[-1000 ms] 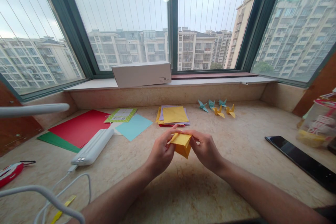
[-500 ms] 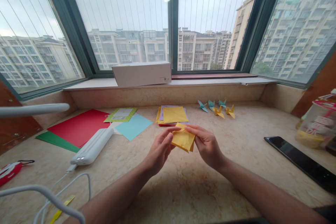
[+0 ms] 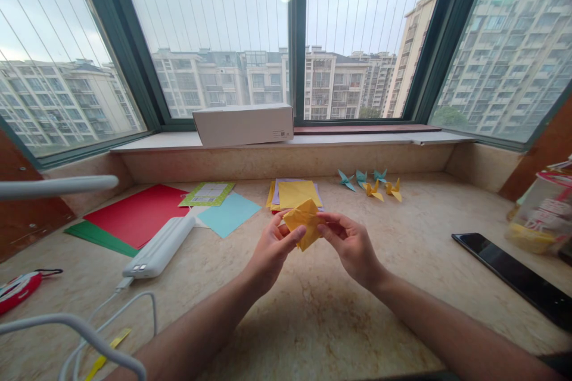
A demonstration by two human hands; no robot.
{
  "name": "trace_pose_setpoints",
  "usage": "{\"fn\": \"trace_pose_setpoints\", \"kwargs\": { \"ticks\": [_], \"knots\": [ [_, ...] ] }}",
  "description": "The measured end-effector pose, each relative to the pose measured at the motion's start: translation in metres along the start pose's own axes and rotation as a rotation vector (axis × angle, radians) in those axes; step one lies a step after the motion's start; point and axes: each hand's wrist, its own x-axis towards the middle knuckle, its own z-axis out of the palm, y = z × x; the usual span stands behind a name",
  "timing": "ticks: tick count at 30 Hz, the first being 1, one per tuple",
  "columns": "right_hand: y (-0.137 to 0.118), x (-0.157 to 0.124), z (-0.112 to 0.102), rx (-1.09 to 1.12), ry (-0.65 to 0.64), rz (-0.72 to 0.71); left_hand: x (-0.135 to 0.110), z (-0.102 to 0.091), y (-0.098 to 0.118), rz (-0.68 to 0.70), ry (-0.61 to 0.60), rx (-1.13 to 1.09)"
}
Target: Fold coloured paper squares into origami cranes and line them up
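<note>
Pinching folded yellow paper (image 3: 304, 221) w/ both hands: L hand (image 3: 272, 250) gripped its left corner, R hand (image 3: 353, 247) its right edge. Paper was held clear of counter (image 3: 313, 321), above mid-surface, prob. so both faces were reachable. 5 paper cranes (image 3: 370, 184) sat nr back edge.

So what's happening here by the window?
A person holds a partly folded yellow paper in the air between both hands. The left hand pinches its left side and the right hand its right, above the stone counter. Just behind lies a stack of coloured sheets. Farther back to the right stand small folded paper birds, three teal and two yellow. A white power bank lies to the left, a dark phone to the right.
</note>
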Motion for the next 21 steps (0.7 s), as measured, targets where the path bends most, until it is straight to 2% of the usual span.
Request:
{"fn": "trace_pose_setpoints", "kwargs": {
  "ticks": [2,4,8,11,16,21],
  "knots": [
    [-0.001,-0.001,0.0,-0.031,0.006,-0.015,0.0,0.0,-0.002,-0.06,-0.041,0.009],
    [-0.004,-0.002,-0.002,-0.102,-0.033,-0.074,0.002,-0.002,-0.004,-0.068,-0.004,0.03],
    [-0.013,-0.002,-0.008,-0.326,-0.188,-0.266,0.007,-0.01,-0.001,0.024,0.133,0.102],
    [-0.017,0.0,-0.012,-0.45,-0.256,-0.341,0.01,-0.015,0.001,0.056,0.133,0.195],
    [-0.016,0.005,-0.018,-0.504,-0.281,-0.308,0.01,-0.017,-0.001,0.03,0.094,0.297],
    [-0.012,0.006,-0.026,-0.536,-0.373,-0.255,0.009,-0.017,0.001,0.033,0.077,0.361]
  ]
}}
